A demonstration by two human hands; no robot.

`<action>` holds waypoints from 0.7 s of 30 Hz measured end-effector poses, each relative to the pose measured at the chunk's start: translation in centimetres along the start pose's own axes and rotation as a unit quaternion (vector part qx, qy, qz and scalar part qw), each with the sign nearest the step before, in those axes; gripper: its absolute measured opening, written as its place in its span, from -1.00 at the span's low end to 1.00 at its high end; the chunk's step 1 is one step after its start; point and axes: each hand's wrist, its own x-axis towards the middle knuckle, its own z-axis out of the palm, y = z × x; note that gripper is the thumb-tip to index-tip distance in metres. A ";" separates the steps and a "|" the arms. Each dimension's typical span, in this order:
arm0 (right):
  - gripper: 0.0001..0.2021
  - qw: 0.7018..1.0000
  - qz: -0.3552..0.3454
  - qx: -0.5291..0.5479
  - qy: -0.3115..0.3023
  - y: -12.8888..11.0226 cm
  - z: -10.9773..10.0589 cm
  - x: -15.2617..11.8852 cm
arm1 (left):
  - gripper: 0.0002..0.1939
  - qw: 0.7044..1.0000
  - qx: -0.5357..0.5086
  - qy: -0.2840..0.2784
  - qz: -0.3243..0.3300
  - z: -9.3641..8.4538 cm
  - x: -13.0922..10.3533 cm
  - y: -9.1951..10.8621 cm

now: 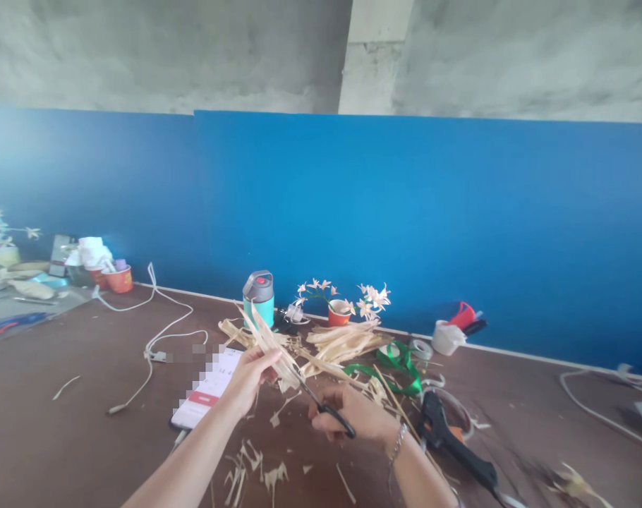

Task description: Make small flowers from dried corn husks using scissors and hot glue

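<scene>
My left hand (257,374) is closed on a pale, dry corn husk (265,339), its pointed strips rising above the fingers. My right hand (347,413) grips a pair of scissors (336,418) with black handles. The blades point up and left and meet the lower right side of the husk; whether they are parted I cannot tell. Beyond both hands lies a heap of similar husks (347,342). Small cut scraps (255,458) are strewn over the brown table below my hands. A phone (204,398) with a lit screen lies beside my left wrist.
A black glue gun (453,441) lies right of my right forearm, near green ribbon (406,367). At the back stand a teal bottle (259,307) and a red cup (338,315) with pale flowers. White cables (154,339) trail across the left. A blue partition (406,212) borders the table.
</scene>
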 end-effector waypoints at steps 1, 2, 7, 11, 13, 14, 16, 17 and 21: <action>-0.78 1.000 0.001 -0.004 -0.001 -0.1 0.0 -0.1 | -0.83 1.000 0.001 -0.001 0.001 0.0 0.0 0.0; -0.78 1.000 0.002 -0.008 0.002 -0.3 0.0 -0.1 | -0.83 1.000 0.001 -0.004 0.002 0.0 0.0 0.0; -0.82 0.999 0.005 -0.026 0.028 -0.5 0.2 -0.1 | -0.83 1.000 0.002 -0.014 0.017 0.0 0.0 0.0; -0.81 0.999 -0.001 -0.029 0.023 -0.2 0.2 0.1 | -0.82 1.000 0.017 -0.014 0.010 0.1 -0.1 0.1; -0.81 0.999 -0.006 -0.036 0.023 -0.1 0.1 0.2 | -0.81 1.000 0.017 -0.016 0.008 0.1 -0.1 0.2; -0.82 0.999 -0.009 -0.039 0.025 -0.1 0.1 0.2 | -0.82 1.000 0.015 -0.017 0.009 0.1 -0.1 0.2; -0.81 0.999 -0.012 -0.045 0.026 -0.1 0.1 0.2 | -0.82 1.000 0.012 -0.021 0.012 0.1 -0.1 0.2; -0.81 0.999 -0.012 -0.045 0.027 -0.1 0.1 0.2 | -0.82 1.000 0.011 -0.022 0.013 0.1 -0.1 0.1; -0.82 0.999 -0.008 -0.040 0.021 -0.2 0.1 0.2 | -0.83 1.000 0.006 -0.026 0.012 0.0 0.0 0.1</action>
